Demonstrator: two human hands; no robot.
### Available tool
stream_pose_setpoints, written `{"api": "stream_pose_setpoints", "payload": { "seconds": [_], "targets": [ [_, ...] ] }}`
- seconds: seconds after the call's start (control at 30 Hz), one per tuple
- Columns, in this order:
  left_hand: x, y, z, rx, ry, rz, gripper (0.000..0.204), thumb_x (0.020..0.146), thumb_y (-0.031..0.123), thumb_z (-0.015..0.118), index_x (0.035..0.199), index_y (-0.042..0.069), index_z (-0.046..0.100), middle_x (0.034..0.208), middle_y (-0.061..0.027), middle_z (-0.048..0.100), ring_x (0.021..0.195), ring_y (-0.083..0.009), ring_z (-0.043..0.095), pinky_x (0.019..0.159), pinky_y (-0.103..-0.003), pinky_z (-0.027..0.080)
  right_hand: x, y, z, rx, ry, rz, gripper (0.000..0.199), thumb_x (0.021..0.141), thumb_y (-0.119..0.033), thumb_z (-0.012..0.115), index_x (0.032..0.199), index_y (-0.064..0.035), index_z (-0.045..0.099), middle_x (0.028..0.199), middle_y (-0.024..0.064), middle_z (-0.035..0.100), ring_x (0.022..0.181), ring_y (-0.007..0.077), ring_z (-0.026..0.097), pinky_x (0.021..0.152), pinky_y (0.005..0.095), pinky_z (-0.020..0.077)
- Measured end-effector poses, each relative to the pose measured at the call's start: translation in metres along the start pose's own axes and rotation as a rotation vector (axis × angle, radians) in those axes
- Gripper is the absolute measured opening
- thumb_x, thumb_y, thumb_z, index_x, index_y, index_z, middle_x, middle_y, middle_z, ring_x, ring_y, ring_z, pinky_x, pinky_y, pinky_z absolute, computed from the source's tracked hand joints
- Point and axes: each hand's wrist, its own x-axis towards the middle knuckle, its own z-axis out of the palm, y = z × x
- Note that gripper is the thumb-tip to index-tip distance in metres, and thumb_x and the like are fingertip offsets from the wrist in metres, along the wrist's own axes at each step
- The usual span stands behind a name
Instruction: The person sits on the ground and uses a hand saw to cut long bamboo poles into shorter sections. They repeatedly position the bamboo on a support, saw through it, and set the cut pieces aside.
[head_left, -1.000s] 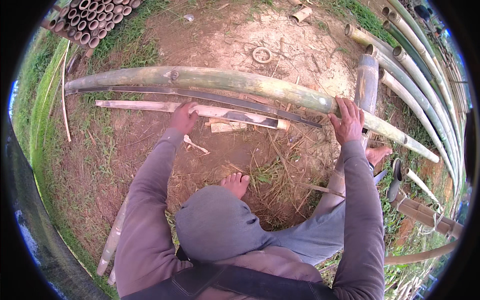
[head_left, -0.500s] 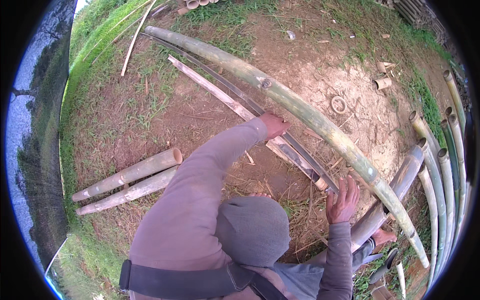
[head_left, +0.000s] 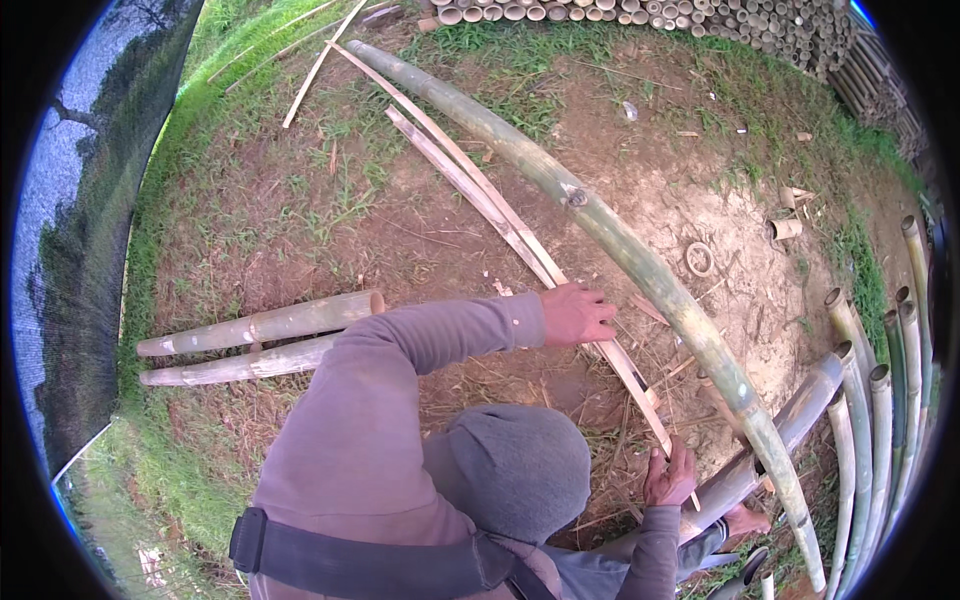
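A long, thin split bamboo strip (head_left: 632, 380) runs from the far left down toward me, its pale face showing. My left hand (head_left: 578, 313) lies across it at mid-length, with the fingers bent over it. Around the near end my right hand (head_left: 670, 475) is closed, and a short tip pokes out below the fingers. A second split strip (head_left: 460, 182) lies on the ground close beside the first, passing partly under my left hand. To the right of both hands, a long green bamboo pole (head_left: 620, 240) slants across the ground.
A thick bamboo pole (head_left: 800, 400) lies crosswise under the green pole. Several upright-looking poles (head_left: 880, 430) crowd the right side. Two cut bamboo lengths (head_left: 270, 320) rest at left. Stacked bamboo (head_left: 620, 12) lines the back, and a bamboo ring (head_left: 699, 259) lies on the soil.
The held strip has turned from its dark side to its pale face. My right hand, open with fingers spread before, has closed on its near end. The view has shifted, showing more stacked bamboo.
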Motion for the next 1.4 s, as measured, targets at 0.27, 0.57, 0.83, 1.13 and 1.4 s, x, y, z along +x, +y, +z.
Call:
{"api": "stream_pose_setpoints", "payload": {
  "seconds": [0.27, 0.57, 0.83, 1.13, 1.4],
  "targets": [
    [0.030, -0.008, -0.016, 0.042, 0.157, 0.019, 0.022, 0.088, 0.016, 0.065, 0.109, 0.023, 0.070, 0.102, -0.0017, 0.061, 0.104, -0.0228, 0.064, 0.083, -0.041, 0.054, 0.023, 0.003, -0.016, 0.029, 0.117, -0.019, 0.043, 0.095, -0.021, 0.073, 0.135, -0.0072, 0.067, 0.092, 0.0172, 0.062, 0.081, 0.0389, 0.061, 0.073, 0.0495, 0.0484],
    [0.008, -0.039, -0.011, -0.033, 0.137, -0.067, 0.031, 0.088, 0.010, 0.065, 0.114, 0.026, 0.072, 0.106, -0.0021, 0.061, 0.108, -0.0244, 0.063, 0.093, -0.044, 0.052, 0.051, -0.018, -0.015, -0.045, 0.105, -0.053, 0.040, 0.094, -0.023, 0.076, 0.130, -0.0073, 0.070, 0.092, 0.0160, 0.064, 0.082, 0.0389, 0.063, 0.072, 0.0507, 0.0496],
    [0.004, -0.049, -0.016, -0.003, 0.143, -0.109, 0.035, 0.086, 0.010, 0.067, 0.116, 0.027, 0.072, 0.109, -0.0022, 0.063, 0.108, -0.0250, 0.063, 0.092, -0.045, 0.052, 0.069, -0.030, -0.016, -0.064, 0.118, -0.058, 0.041, 0.094, -0.026, 0.076, 0.131, -0.0084, 0.070, 0.090, 0.0163, 0.062, 0.082, 0.0388, 0.063, 0.072, 0.0498, 0.0502],
    [0.013, -0.047, -0.015, -0.002, 0.270, -0.036, 0.033, 0.086, 0.010, 0.066, 0.114, 0.026, 0.074, 0.104, -0.0002, 0.064, 0.106, -0.0225, 0.064, 0.088, -0.040, 0.053, 0.070, -0.026, -0.030, -0.037, 0.177, -0.099, 0.042, 0.092, -0.024, 0.078, 0.131, -0.0080, 0.071, 0.094, 0.0160, 0.062, 0.082, 0.0386, 0.062, 0.073, 0.0497, 0.0502],
    [0.015, -0.040, -0.011, 0.030, 0.343, -0.042, 0.031, 0.083, 0.012, 0.070, 0.111, 0.023, 0.076, 0.103, -0.0007, 0.064, 0.100, -0.0231, 0.065, 0.084, -0.039, 0.054, 0.069, -0.022, -0.039, -0.073, 0.138, -0.114, 0.045, 0.092, -0.024, 0.078, 0.132, -0.0069, 0.070, 0.097, 0.0166, 0.065, 0.088, 0.0392, 0.063, 0.078, 0.0498, 0.0506]
  ]
}}
